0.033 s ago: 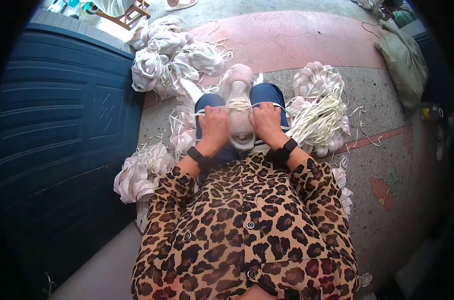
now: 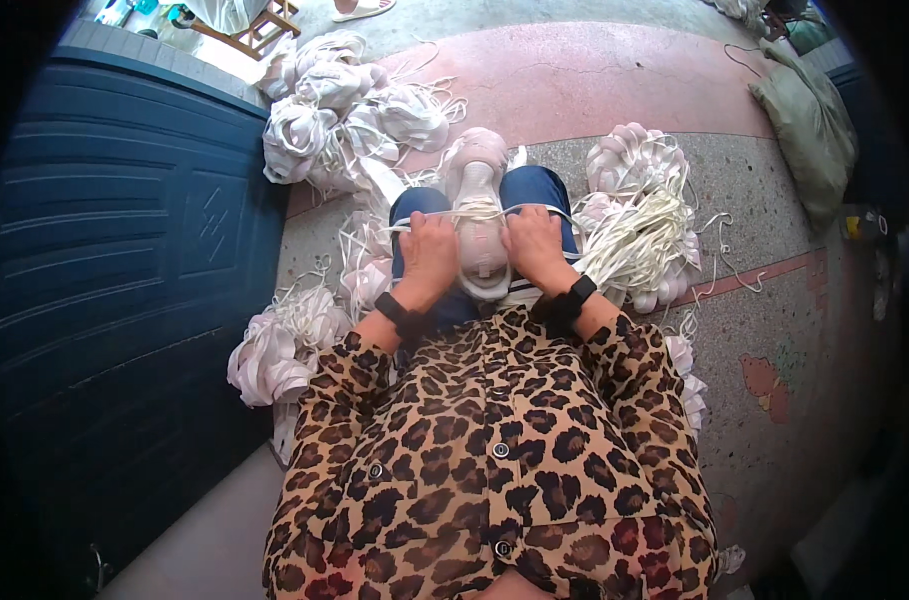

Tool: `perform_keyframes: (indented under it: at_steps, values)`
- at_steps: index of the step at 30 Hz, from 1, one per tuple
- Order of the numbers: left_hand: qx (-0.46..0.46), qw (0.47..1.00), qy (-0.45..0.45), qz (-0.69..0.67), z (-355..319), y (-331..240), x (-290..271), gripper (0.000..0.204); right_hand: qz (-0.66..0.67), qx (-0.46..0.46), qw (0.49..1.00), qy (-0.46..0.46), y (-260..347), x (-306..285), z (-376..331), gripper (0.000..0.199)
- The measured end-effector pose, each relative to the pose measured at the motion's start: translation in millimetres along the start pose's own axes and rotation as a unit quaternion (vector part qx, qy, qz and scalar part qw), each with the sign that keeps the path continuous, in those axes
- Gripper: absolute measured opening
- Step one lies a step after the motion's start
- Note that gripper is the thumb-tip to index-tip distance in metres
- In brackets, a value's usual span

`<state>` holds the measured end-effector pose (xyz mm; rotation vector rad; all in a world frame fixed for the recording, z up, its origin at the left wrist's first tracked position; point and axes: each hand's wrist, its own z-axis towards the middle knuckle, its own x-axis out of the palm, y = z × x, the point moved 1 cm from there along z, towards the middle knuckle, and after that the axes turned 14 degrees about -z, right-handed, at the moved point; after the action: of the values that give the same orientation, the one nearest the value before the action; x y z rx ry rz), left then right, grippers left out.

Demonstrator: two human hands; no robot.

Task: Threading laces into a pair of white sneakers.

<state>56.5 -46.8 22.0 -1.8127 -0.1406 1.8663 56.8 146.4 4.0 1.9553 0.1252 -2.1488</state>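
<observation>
Shoe upper [image 2: 483, 252] lies just right of left hand [image 2: 432, 252], just left of right hand [image 2: 536, 244]; long axis fore-and-aft. Neither hand clearly nearer. 2 hands curled, each pinching lace [image 2: 478, 210], which runs crosswise over shoe upper; fingertips hidden.

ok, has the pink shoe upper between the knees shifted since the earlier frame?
No. No visible shift in any direction: the shoe upper sits in the same place against the pink floor band beyond it.
</observation>
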Motion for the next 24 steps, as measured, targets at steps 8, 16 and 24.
perform_keyframes:
  at_steps: [8,16,24]
  values:
    - [0.073,0.988,-0.025,-0.131,22.8,11.1,-6.2,0.013,0.218,0.033,0.972,-0.082,-10.3,23.0,-1.8,0.01]
    - [0.211,0.97,0.123,-0.008,68.8,-14.7,7.7,0.008,0.2,-0.035,0.972,-0.119,-5.7,8.9,-2.5,0.006]
    - [-0.037,0.924,0.125,-0.36,85.1,6.5,-14.5,0.019,-0.045,-0.151,0.982,-0.106,3.0,-11.2,17.0,0.01]
